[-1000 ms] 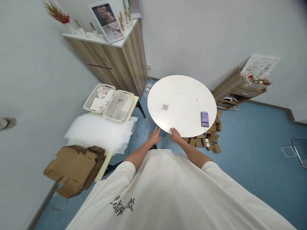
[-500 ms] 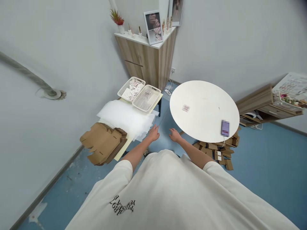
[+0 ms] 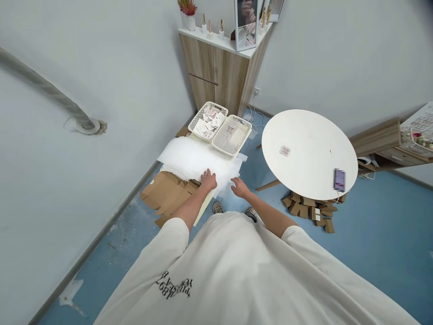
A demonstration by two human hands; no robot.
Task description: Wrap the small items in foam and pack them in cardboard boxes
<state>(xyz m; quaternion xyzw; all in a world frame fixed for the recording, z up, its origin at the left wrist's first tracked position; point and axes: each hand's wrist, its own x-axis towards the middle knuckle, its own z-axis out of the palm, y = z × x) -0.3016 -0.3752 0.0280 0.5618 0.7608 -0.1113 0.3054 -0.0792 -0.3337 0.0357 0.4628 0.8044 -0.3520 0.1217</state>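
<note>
My left hand (image 3: 209,179) is over the near part of a stack of white foam sheets (image 3: 192,155), fingers spread; whether it touches the top sheet I cannot tell. Close to the right edge of that stack, my right hand (image 3: 240,187) hangs with its fingers apart and holds nothing. Flattened brown cardboard boxes (image 3: 169,192) lie in a pile beside my left forearm. Beyond the sheets stand two white plastic baskets: the left basket (image 3: 193,129) holds small white cards or packets, and the right basket (image 3: 221,151) has clear flat packs in it.
A round white table (image 3: 307,135) on the right bears a small clear packet (image 3: 285,150) and a phone (image 3: 339,180) with a cable. Folded cardboard boxes (image 3: 304,210) lie on the floor beneath it. A wooden cabinet (image 3: 219,67) fills the corner, with bottles and a picture frame (image 3: 246,27) on top.
My view has turned left, so the furniture appears further right. My left hand has moved from the stack's right edge to over the white sheets. My right hand has come nearer them.
</note>
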